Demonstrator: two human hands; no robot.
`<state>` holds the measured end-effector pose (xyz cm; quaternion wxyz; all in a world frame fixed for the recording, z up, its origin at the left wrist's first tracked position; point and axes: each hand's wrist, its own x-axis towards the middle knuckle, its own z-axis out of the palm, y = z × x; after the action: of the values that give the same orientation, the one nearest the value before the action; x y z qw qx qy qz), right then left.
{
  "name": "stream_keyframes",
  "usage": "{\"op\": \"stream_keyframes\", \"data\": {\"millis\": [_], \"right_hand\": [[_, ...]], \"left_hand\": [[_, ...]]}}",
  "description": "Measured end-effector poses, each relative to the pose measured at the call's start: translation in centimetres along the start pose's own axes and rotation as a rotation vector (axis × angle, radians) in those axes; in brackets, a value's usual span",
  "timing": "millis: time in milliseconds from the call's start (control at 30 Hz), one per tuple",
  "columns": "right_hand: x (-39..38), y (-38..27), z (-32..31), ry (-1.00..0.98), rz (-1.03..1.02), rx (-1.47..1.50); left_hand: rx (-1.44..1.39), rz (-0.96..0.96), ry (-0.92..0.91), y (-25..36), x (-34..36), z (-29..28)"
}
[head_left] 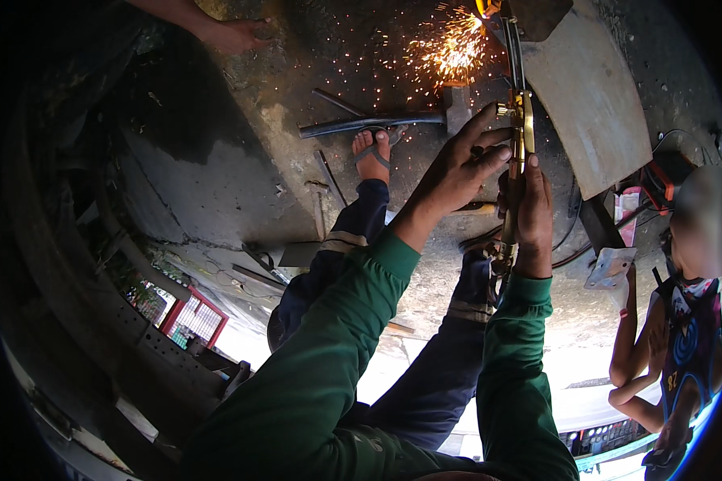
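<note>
A long brass cutting torch (521, 120) runs upright through the upper middle right, its far end by a burst of orange sparks (456, 50) at the top. My left hand (465, 164) has its fingers bent round a knob and the torch body. Below it, my right hand (533, 200) grips the torch handle, thumb along its side. A sledgehammer head (456, 111) lies beneath the sparks, its dark handle (361, 123) reaching left beside my sandalled foot (373, 152). A bent pale metal plate (590, 112) lies right of the torch.
Another person's hand (241, 36) reaches in at upper left. A person (678, 337) is at the right near a bracket (610, 268), an orange-black machine (666, 178) and cables. A small hammer (318, 200) and metal bars (329, 172) lie on the concrete floor (184, 192).
</note>
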<state>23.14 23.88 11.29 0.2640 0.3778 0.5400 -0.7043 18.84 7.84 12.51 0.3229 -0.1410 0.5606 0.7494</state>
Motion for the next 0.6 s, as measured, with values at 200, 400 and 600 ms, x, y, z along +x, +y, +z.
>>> {"op": "stream_keyframes", "data": {"millis": [200, 400, 600], "right_hand": [[0.3, 0.9, -0.7, -0.065, 0.005, 0.025], [0.0, 0.3, 0.1, -0.039, 0.012, 0.073], [0.5, 1.6, -0.1, -0.049, -0.004, 0.112]], "left_hand": [[0.014, 0.016, -0.001, -0.3, 0.0, -0.2], [0.093, 0.070, 0.012, -1.4, 0.2, -0.3], [0.106, 0.035, 0.008, -0.8, 0.1, -0.6]]}}
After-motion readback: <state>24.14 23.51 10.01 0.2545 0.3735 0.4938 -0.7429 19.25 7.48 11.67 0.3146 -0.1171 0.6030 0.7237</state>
